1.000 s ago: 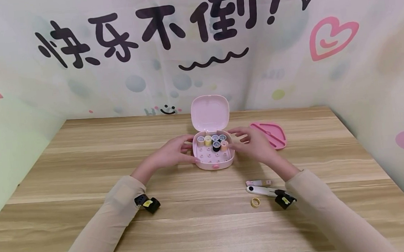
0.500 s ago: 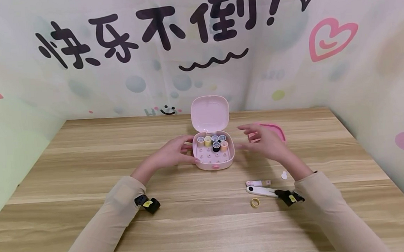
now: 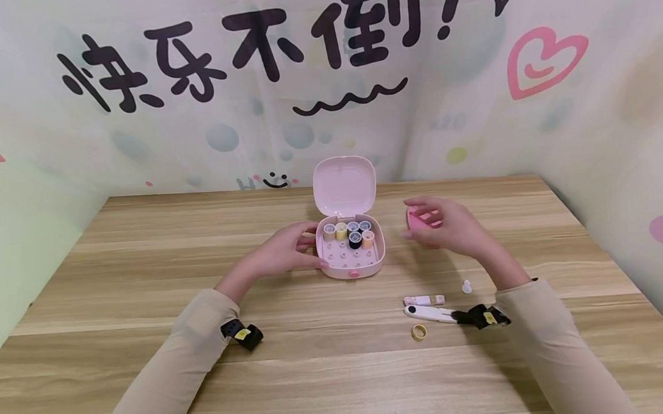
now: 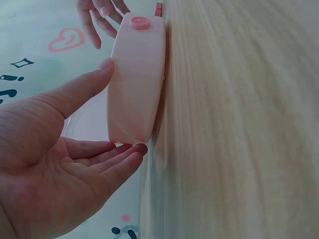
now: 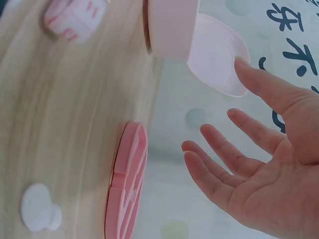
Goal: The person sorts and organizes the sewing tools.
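While the pink box (image 3: 336,273) sits near the back edge of the counter (image 3: 321,387), its lid (image 3: 345,187) stands up behind it. Six little thread spools (image 3: 355,241) stand inside, four along the back and two in front of them on the right. The box looks light and hard, like smooth plastic, so it may slide if bumped. Its side walls look like the best place to hold, because the lid could wobble on its hinge and the spools might tip.

The pink tray (image 5: 127,184) lies flat, also near the back edge, between the box and the right edge. It looks thin, light, stiff and a bit slippery. Its raised rim seems a good spot to pinch.

The left hand (image 3: 282,249) is at the box's left side. Its thumb and fingers are spread apart, and their tips touch the box near its front left corner. The right hand (image 3: 451,227) is over the tray and holds nothing. Its fingers are apart, and the right wrist view shows a gap between them and the tray, which lies just below. A small white piece (image 3: 467,287) lies nearer the front edge than the tray.
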The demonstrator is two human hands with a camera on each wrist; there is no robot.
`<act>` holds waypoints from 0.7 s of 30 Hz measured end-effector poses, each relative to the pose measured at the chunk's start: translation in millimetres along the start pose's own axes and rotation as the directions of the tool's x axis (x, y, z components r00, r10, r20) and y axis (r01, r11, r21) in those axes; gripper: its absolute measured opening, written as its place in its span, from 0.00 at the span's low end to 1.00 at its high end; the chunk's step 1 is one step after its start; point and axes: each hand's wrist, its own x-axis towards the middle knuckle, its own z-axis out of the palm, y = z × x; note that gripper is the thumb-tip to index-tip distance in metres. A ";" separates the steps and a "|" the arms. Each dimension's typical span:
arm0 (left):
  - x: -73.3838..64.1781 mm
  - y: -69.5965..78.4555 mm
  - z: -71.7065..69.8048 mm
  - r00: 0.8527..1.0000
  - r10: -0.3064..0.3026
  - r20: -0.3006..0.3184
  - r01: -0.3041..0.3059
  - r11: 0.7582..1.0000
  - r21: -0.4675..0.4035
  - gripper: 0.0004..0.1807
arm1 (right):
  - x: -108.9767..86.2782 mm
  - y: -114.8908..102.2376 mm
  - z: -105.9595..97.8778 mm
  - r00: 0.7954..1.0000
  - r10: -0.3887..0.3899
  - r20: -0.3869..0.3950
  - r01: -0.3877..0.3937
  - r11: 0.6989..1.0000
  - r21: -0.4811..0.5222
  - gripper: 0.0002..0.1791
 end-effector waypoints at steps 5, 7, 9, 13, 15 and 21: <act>0.4 -0.7 -0.2 1.000 0.009 0.001 -0.009 1.000 -0.001 0.42 | -1.1 4.7 -5.9 1.000 0.003 0.002 -0.003 1.000 -0.025 0.35; 0.0 0.2 -0.3 1.000 0.004 0.000 -0.004 1.000 -0.005 0.43 | -1.1 6.7 -9.0 1.000 0.001 0.001 -0.001 1.000 -0.027 0.35; -0.2 1.2 -0.3 1.000 -0.005 -0.001 0.005 1.000 -0.006 0.43 | -1.1 9.1 -12.3 1.000 0.000 -0.002 0.000 0.999 -0.032 0.36; 0.3 -0.2 -0.5 1.000 -0.006 -0.005 0.007 1.000 0.008 0.43 | -0.6 15.0 -19.1 1.000 0.010 0.001 -0.010 0.998 -0.060 0.37; 0.7 -1.3 -0.7 1.000 -0.005 -0.006 0.005 1.000 0.007 0.43 | -0.6 18.3 -22.3 0.999 0.033 0.007 -0.032 0.996 -0.078 0.39; 1.4 -2.3 0.0 1.000 0.011 0.003 -0.011 1.000 0.009 0.42 | -2.2 29.7 -32.6 0.996 0.086 0.034 -0.082 0.991 -0.107 0.43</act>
